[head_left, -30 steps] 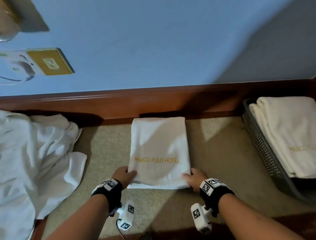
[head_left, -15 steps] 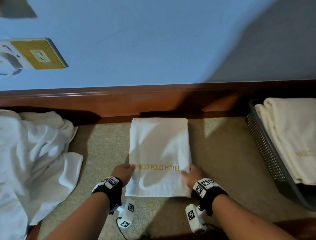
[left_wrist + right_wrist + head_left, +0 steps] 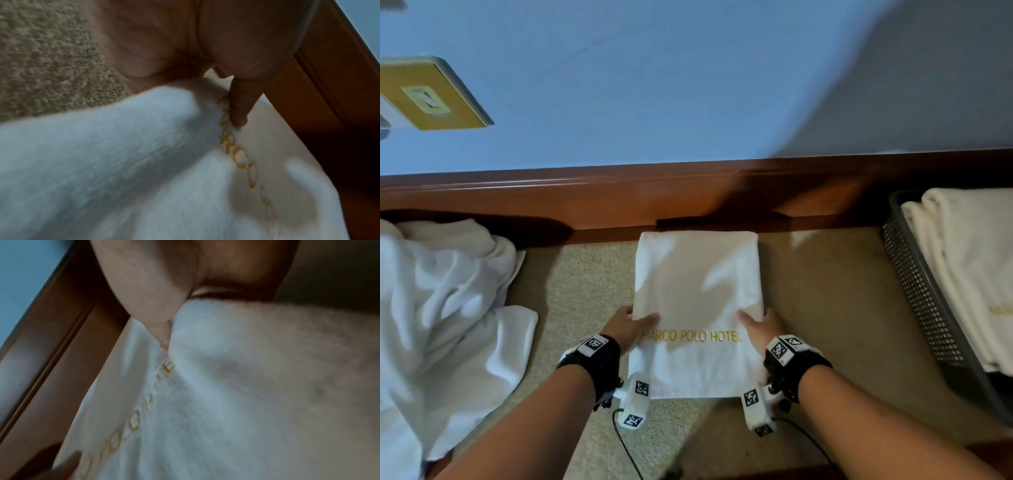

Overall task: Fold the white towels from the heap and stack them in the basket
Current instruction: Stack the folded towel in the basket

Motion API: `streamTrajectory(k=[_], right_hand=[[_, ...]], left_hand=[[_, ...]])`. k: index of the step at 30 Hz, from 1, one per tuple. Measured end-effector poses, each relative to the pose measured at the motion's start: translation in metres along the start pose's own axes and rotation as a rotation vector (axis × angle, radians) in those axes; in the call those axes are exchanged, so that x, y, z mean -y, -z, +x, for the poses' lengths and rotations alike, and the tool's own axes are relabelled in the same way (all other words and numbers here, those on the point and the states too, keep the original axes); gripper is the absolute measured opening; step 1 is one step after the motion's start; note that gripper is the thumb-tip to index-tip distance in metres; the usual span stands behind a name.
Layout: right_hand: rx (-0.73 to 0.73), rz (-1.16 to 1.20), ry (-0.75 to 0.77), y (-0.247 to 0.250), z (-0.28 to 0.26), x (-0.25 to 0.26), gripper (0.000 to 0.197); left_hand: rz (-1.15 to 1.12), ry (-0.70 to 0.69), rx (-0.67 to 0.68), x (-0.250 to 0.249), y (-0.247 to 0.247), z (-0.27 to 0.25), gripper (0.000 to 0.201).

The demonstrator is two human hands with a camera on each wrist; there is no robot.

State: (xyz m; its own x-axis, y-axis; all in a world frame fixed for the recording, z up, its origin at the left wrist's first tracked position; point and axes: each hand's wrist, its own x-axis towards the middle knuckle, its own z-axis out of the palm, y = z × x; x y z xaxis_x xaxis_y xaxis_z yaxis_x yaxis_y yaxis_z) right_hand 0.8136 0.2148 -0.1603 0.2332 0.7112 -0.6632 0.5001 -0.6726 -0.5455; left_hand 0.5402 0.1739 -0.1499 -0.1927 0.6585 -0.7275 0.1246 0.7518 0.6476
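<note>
Folded towel (image 3: pixel 697 301) lies flat on the carpet (image 3: pixel 822 301), far edge against the wooden skirting (image 3: pixel 688 195), gold hotel lettering facing up across its near half. Left hand (image 3: pixel 628 325) grips the left edge just above the lettering, thumb on top, fingers tucked under the cloth; right hand (image 3: pixel 760 327) mirrors it on the right edge, thumb pressed on top beside the last letters. Both pinch the towel. Heap (image 3: pixel 445 308) of loose white towels sits well apart to the left; basket (image 3: pixel 921 294) stands to the right against the skirting, with folded towels (image 3: pixel 969 260) already stacked inside. Step in hand, as I read it: either one more fold or the lift to the basket. To do it well, keep both grips level and matched so the layers do not slide apart. Fingers should go well under all layers, not only the top one. If lifting, support the middle so the near half does not sag open. Carry low, set it square on the stack, lettering aligned, then release both sides together.
</note>
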Motion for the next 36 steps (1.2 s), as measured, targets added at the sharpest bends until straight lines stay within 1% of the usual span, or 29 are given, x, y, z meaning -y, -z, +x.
streamTrajectory(k=[1, 2, 5, 7, 8, 11, 14, 17, 20, 23, 24, 27, 30, 34, 36], right_hand=[[0.012, -0.025, 0.035, 0.0, -0.002, 0.003, 0.05], [0.018, -0.047, 0.075, 0.002, -0.005, 0.005, 0.044], [0.005, -0.074, 0.186, 0.01, -0.017, 0.009, 0.036], [0.005, -0.066, 0.226, 0.022, -0.025, 0.006, 0.032], [0.01, -0.07, 0.239, 0.03, -0.03, 0.003, 0.032], [-0.007, -0.087, 0.302, 0.06, -0.043, -0.009, 0.032], [-0.066, -0.062, 0.363, 0.096, -0.055, -0.02, 0.032], [-0.141, -0.001, 0.441, 0.139, -0.062, -0.029, 0.029], [-0.221, 0.03, 0.523, 0.192, -0.065, -0.037, 0.026], [-0.312, -0.004, 0.575, 0.262, -0.067, -0.043, 0.029], [-0.345, -0.014, 0.592, 0.289, -0.066, -0.045, 0.031], [-0.443, -0.018, 0.604, 0.366, -0.058, -0.056, 0.033], [-0.512, -0.008, 0.628, 0.435, -0.041, -0.068, 0.035], [-0.566, 0.072, 0.687, 0.515, -0.015, -0.076, 0.035], [-0.603, 0.041, 0.678, 0.552, -0.005, -0.077, 0.041]], left_hand=[[-0.026, -0.004, 0.043, -0.002, -0.002, -0.002, 0.034], [-0.071, -0.01, 0.075, -0.005, -0.006, -0.008, 0.035], [-0.232, -0.045, 0.108, -0.011, -0.015, -0.025, 0.056], [-0.265, -0.078, 0.128, -0.014, -0.022, -0.039, 0.059], [-0.264, -0.092, 0.142, -0.016, -0.025, -0.047, 0.058], [-0.261, -0.121, 0.148, -0.024, -0.042, -0.068, 0.043], [-0.246, -0.176, 0.176, -0.046, -0.067, -0.092, 0.051], [-0.253, -0.254, 0.202, -0.073, -0.101, -0.113, 0.043], [-0.272, -0.33, 0.211, -0.101, -0.142, -0.13, 0.047], [-0.276, -0.386, 0.228, -0.136, -0.195, -0.144, 0.031], [-0.278, -0.411, 0.253, -0.149, -0.215, -0.149, 0.034], [-0.283, -0.518, 0.316, -0.186, -0.278, -0.163, 0.055], [-0.283, -0.6, 0.33, -0.221, -0.338, -0.176, 0.065], [-0.27, -0.657, 0.381, -0.263, -0.407, -0.187, 0.057], [-0.269, -0.673, 0.398, -0.282, -0.435, -0.192, 0.052]])
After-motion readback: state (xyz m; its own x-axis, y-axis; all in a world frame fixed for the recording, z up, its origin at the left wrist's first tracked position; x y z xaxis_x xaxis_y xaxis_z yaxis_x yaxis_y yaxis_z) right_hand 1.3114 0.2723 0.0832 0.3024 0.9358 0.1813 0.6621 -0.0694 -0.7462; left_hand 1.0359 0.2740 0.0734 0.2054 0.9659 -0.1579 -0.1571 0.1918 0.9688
